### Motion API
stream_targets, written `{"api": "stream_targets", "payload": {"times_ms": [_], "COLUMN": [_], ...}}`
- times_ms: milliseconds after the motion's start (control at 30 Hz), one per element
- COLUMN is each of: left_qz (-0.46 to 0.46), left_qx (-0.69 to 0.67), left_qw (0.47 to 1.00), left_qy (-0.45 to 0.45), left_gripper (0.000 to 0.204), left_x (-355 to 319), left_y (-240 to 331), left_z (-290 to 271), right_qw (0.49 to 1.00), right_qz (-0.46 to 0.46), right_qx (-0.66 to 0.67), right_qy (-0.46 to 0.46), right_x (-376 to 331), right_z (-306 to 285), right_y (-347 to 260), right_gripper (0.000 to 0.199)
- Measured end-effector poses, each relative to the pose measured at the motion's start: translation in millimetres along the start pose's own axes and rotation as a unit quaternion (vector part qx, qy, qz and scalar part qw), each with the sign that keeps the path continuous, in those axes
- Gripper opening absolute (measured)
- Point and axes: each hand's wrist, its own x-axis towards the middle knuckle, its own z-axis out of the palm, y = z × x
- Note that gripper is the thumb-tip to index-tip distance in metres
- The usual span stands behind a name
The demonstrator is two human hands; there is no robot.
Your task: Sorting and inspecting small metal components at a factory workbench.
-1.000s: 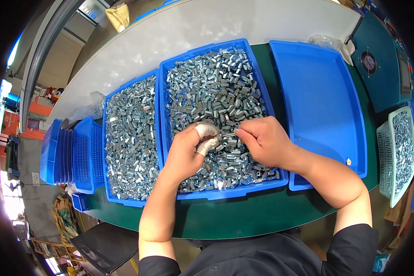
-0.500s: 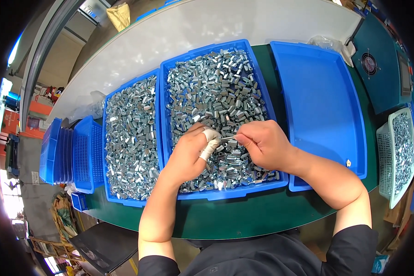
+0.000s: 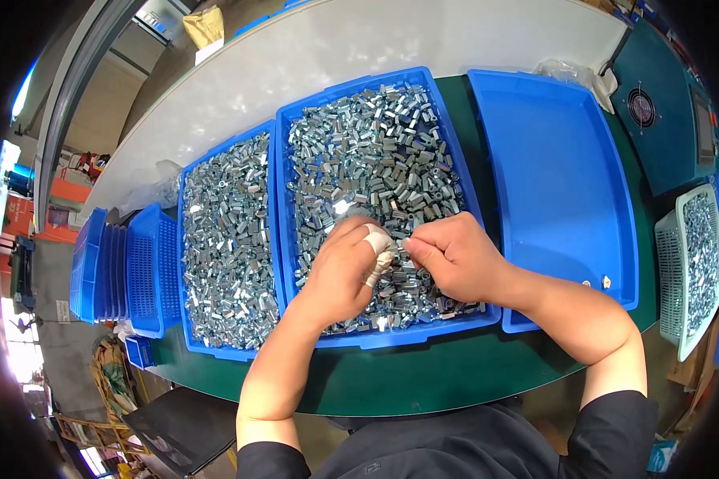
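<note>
My left hand (image 3: 345, 267) is closed over the middle blue tray (image 3: 375, 341), with whitish wrapping on a finger. Its fingers curl toward the right hand, and what lies inside them is hidden. Thumb and fingers of my right hand (image 3: 455, 257) form a pinch just beside it, at a small piece too hidden to name. Beneath both hands, the tray is heaped with silvery hexagonal metal nuts (image 3: 375, 144), elongated and hollow. A second blue tray (image 3: 186, 319) on the left holds more small metal pieces (image 3: 228, 231).
A large blue tray (image 3: 559, 184) at right has two small pale bits (image 3: 606, 282) near its front. Beyond it stand a pale green basket (image 3: 669, 279) of metal pieces and a teal machine (image 3: 655, 104). Blue baskets (image 3: 153, 267) stack at left on the green table (image 3: 359, 383).
A thin silver rod that showed between my hands is now mostly hidden. My left hand has shifted slightly right and its fingers have turned. A second pale bit shows in the right tray.
</note>
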Motion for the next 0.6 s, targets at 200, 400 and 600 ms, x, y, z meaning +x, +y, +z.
{"api": "stream_targets", "payload": {"times_ms": [200, 400, 600], "left_qz": [0.005, 0.006, -0.172], "left_qx": [-0.009, 0.083, 0.315], "left_qw": [1.000, 0.988, 0.790], "left_qy": [0.026, 0.132, 0.497], "left_gripper": [0.016, 0.007, 0.020], "left_x": [4.3, -2.6, -10.5], "left_y": [4.8, -12.3, -40.2], "left_z": [-1.8, -14.2, -48.7], "right_qw": [0.999, 0.993, 0.995], "right_qz": [-0.028, -0.071, -0.035], "right_qx": [-0.033, -0.061, -0.028], "right_qy": [-0.013, 0.067, 0.087], "right_x": [0.7, 1.7, 6.6], "right_z": [-0.2, -4.7, -6.5], "right_y": [3.5, 7.7, 9.1], "right_gripper": [0.030, 0.030, 0.031]}}
